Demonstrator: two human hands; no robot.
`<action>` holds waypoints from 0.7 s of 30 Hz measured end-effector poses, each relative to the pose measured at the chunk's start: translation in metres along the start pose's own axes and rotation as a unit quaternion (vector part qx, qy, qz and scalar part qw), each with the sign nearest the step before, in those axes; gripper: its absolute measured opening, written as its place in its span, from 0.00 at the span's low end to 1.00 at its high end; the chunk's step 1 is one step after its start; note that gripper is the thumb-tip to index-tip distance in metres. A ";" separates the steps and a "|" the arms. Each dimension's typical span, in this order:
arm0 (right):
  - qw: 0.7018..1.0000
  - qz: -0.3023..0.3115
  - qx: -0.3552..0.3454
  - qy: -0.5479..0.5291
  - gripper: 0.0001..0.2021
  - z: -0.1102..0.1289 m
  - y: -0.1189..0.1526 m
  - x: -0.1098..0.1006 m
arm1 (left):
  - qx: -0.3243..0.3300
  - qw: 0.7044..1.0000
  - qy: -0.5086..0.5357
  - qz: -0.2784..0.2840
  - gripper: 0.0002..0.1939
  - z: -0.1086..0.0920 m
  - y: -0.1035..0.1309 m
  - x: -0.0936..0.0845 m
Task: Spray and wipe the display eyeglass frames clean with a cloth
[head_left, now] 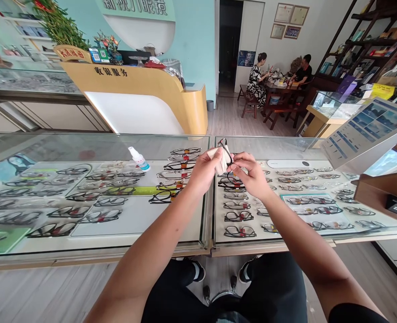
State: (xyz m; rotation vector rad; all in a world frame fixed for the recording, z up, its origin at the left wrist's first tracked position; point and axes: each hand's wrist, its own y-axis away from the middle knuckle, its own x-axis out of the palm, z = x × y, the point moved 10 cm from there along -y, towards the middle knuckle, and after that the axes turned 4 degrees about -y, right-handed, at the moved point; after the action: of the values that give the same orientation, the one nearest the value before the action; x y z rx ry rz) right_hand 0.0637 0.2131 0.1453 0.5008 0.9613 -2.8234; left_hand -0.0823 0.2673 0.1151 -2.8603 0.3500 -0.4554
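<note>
My left hand (207, 168) is closed around a folded white cloth (221, 168), pressing it against a pair of dark-framed eyeglasses (227, 157). My right hand (250, 172) pinches the same eyeglasses at their near right side. Both hands are raised over the seam between two glass display counters. Fingers and cloth hide most of the lenses. To the left of my hands, a white spray bottle (139, 159) with a blue and red label stands on the glass top.
Many eyeglasses (238, 216) lie in rows across both glass counters (134, 244). A tilted printed board (367, 130) and a brown wooden holder (383, 197) stand at right. Beyond are a cashier desk (131, 101) and two people at a wooden table (277, 86).
</note>
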 end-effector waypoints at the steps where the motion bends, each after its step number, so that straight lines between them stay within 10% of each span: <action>1: 1.000 0.000 -0.002 0.005 0.23 0.000 0.000 0.001 | 0.000 1.000 0.001 0.002 0.35 0.001 0.000 0.000; 21: 1.000 -0.012 -0.007 -0.015 0.22 -0.006 0.000 -0.001 | 0.017 1.000 -0.019 -0.013 0.32 -0.002 0.006 0.004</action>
State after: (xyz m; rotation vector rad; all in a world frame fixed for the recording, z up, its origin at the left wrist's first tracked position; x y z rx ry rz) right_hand 0.0664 0.2161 0.1414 0.4468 0.9876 -2.8349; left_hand -0.0809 0.2605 0.1167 -2.8390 0.2970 -0.4083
